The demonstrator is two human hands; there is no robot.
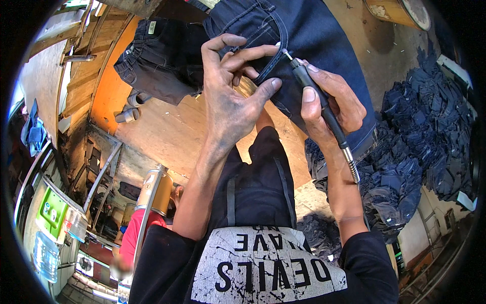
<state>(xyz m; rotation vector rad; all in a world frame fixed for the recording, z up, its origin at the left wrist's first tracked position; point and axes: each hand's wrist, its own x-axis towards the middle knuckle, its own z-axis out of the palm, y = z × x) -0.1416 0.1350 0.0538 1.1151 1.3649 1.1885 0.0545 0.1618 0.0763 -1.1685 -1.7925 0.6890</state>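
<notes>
My left hand [230, 104] is at the edge of a pair of dark blue jeans [326, 38]. Its index finger reaches behind a stitched denim band [282, 31], and the thumb lies just below the band's end. Part of the other fingers is hidden behind the hand and cloth. In my right hand [336, 99] is a black rotary tool handpiece [329, 117], held like a pen, with a metal spring at its rear. Its pale tip touches or nearly touches the band beside my left index fingertip.
Dark trousers [169, 68] lie at the upper left near sandals [127, 115]. A large heap of dark denim pieces [420, 137] fills the right side. A round container [397, 12] stands at the upper right. At the lower left are a person in a red shirt [132, 235] and a green tray [52, 213].
</notes>
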